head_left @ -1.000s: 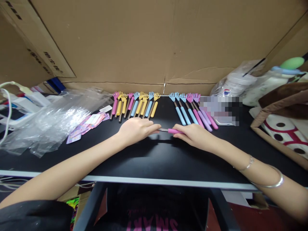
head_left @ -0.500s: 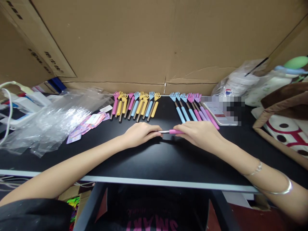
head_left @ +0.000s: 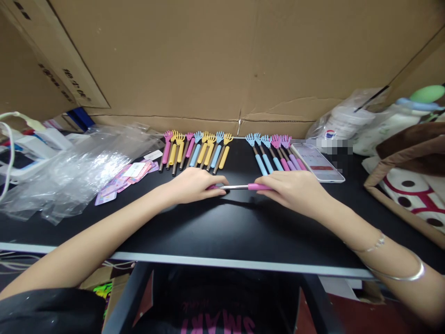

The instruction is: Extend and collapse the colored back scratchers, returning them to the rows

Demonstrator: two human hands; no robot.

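Head view: at the centre of the frame, a pink back scratcher (head_left: 238, 187) lies level between the two hands, just above the black desk (head_left: 236, 236). The right hand (head_left: 295, 190) grasps its pink handle; the left hand (head_left: 194, 185) has its fingers closed around the other end, mostly hiding it, with the bare metal rod showing between them. Beyond the left hand, upper centre, lies a row of pink, yellow and blue scratchers (head_left: 215, 157); beyond the right hand, a second group (head_left: 267, 163) lies beside a phone (head_left: 318, 162). Clear plastic bags (head_left: 76, 162) fill the left of the frame.
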